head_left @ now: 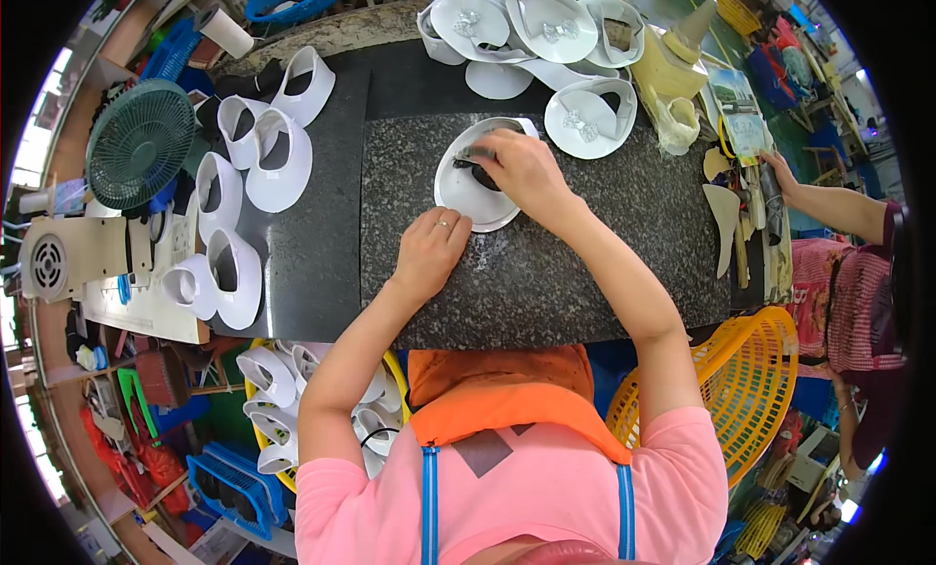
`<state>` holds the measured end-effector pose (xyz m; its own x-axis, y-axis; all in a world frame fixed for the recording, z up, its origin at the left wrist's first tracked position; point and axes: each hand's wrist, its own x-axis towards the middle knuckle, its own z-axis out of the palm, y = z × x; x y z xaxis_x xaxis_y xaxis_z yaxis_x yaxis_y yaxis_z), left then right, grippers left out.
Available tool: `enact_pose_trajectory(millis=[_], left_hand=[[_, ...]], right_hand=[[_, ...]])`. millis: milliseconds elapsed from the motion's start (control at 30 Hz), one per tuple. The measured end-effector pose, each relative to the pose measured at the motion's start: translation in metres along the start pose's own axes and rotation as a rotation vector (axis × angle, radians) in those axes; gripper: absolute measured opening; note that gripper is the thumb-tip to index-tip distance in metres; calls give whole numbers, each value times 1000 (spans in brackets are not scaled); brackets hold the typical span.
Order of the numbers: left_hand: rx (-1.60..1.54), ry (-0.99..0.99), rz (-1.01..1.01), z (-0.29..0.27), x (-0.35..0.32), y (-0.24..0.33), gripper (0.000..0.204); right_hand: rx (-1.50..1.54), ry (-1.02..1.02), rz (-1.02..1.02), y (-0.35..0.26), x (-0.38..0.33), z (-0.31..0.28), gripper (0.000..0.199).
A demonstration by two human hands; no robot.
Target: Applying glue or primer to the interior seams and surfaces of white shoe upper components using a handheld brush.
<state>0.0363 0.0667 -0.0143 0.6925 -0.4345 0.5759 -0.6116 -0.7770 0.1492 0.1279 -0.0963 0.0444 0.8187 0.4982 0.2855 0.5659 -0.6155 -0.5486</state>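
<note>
On the speckled dark slab in front of me lies a white shoe upper (450, 187), its inner side up. My left hand (431, 251) has its fingers closed at the near edge of the upper, holding it against the slab. Across the middle of the piece, my right hand (522, 173) is in a pinch; the small dark thing at its fingertips is too unclear to name. To the right of that hand, another white upper with a glittery bow (588, 87) lies close by.
More bow-trimmed uppers (552, 21) are piled at the back. Plain white uppers (280, 161) stand along the left. A green fan (140, 144) is far left. A yellow basket (756, 389) stands near right, below another person's hand (780, 180) at the slab's right end.
</note>
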Motion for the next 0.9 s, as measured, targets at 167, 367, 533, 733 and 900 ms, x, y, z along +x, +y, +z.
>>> enact_pose_trajectory(millis=[167,367,533,733,900], left_hand=[[-19,25,21,-2,-1,-3,19],[-30,-12,-17,-1,-4,-3,22],[-29,-10,13,-1,1,-3,21],[9,59,14,-4,5,-1,21],[-65,66,-27,-1,1,-1,21]], right_hand=[[210,-163,-216,8,-9,-9,22],[239,-481,-261,3,4,-40,25],[66,-593,-207,19,8,-52,14],[-105,-265,-159,-4,-6,-44,22],[-284,54,-146,7,-19,6,22]])
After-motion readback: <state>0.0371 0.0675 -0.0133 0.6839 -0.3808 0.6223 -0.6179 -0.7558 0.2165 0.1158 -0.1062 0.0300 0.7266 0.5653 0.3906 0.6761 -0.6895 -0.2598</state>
